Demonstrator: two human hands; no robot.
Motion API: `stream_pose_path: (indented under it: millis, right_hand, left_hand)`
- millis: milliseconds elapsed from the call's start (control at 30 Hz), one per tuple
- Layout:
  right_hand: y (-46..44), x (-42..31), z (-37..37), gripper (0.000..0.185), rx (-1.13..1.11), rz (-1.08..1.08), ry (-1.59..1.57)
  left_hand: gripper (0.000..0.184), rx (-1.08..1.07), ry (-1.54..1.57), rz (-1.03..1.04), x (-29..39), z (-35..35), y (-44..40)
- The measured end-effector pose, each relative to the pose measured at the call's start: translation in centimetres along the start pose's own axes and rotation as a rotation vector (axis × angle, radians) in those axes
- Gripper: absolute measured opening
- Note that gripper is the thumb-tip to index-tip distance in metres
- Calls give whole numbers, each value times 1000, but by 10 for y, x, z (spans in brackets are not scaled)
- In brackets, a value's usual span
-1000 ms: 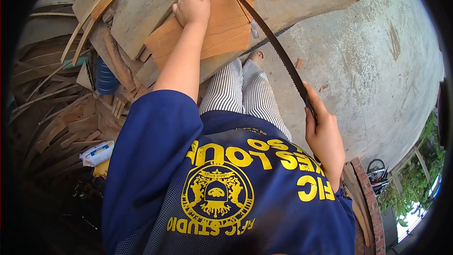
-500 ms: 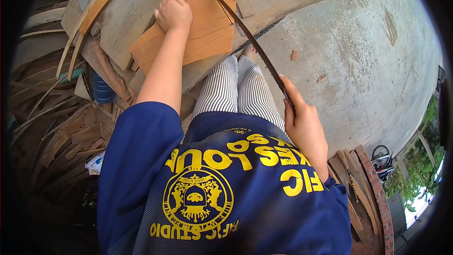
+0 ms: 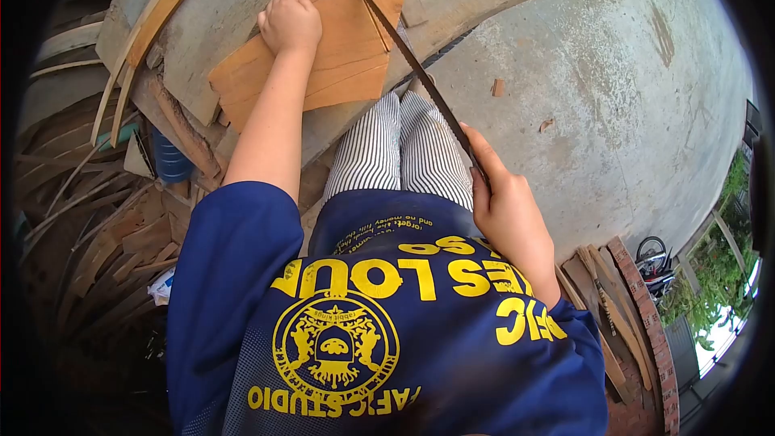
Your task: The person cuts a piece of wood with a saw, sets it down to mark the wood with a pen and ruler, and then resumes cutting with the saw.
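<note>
A flat, orange-brown wooden board (image 3: 339, 56) with rough edges lies tilted over a grey slab above my knees. My left hand (image 3: 291, 20) is closed over the board's upper left edge, its fingertips partly hidden. In my right hand (image 3: 510, 203) is a long, narrow hand saw (image 3: 436, 95), gripped at its near end beside my right thigh. The toothed blade runs up and left to the board, crossing its right part. Along the blade there, a dark line marks a cut in the wood. The saw's grip is mostly covered by my fingers.
Curved wood strips (image 3: 173, 4) and scrap pieces (image 3: 105, 250) crowd the left, near a blue ribbed container (image 3: 171, 157). A small wood chip (image 3: 498, 87) lies on the concrete floor (image 3: 597, 113). Planks (image 3: 617, 323) rest by a brick edge (image 3: 646, 315) at lower right.
My right hand has moved slightly up and left with the saw, toward the board. My left hand keeps its place on the board. The whole view has shifted a little.
</note>
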State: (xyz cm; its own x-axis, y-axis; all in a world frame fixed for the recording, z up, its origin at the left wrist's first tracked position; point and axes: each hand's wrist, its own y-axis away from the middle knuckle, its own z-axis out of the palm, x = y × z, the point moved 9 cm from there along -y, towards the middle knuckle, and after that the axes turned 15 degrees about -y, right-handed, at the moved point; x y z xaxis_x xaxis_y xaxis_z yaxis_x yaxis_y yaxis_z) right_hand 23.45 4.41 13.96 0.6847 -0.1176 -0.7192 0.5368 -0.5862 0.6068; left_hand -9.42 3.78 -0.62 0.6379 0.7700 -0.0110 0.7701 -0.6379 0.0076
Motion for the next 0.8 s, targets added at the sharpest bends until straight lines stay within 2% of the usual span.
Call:
stream_pose_path:
  millis: [33,133,200,300,367,433,533,600,667,700,767,800]
  right_hand:
    - [-4,1,0,54,3,11,-17]
    - [-79,-5,38,49,65,-131,11]
    - [-112,-16,57,47,148,-201,41]
    - [-82,-4,41,50,57,-155,27]
    - [-21,11,20,53,10,-103,68]
    - [28,29,-2,56,50,-111,-39]
    - [24,32,0,55,44,-109,-35]
    - [-30,37,23,55,21,-91,20]
    - [-105,34,50,54,71,-229,17]
    - [-118,42,57,54,71,-227,8]
    - [-129,43,61,53,150,-352,-46]
    - [-115,54,60,54,139,-324,-58]
  left_hand:
    - [41,-3,3,-2,-1,2,1]
    - [38,30,4,5,-1,-1,-2]
    - [39,-40,-44,-60,-5,2,-4]
    - [39,-44,-25,-70,-4,5,-4]
    - [39,-84,-27,-105,-7,5,-13]
    - [40,-127,-34,-153,-10,9,-13]
    - [42,-89,-31,-100,-7,6,0]
    - [43,-78,-20,-91,-6,3,-1]
    - [41,-53,-21,-93,-6,2,-2]
    - [40,-28,-21,-98,-6,0,-2]
    - [40,-49,-30,-109,-5,0,-5]
    - [40,-77,-32,-137,-8,3,-4]
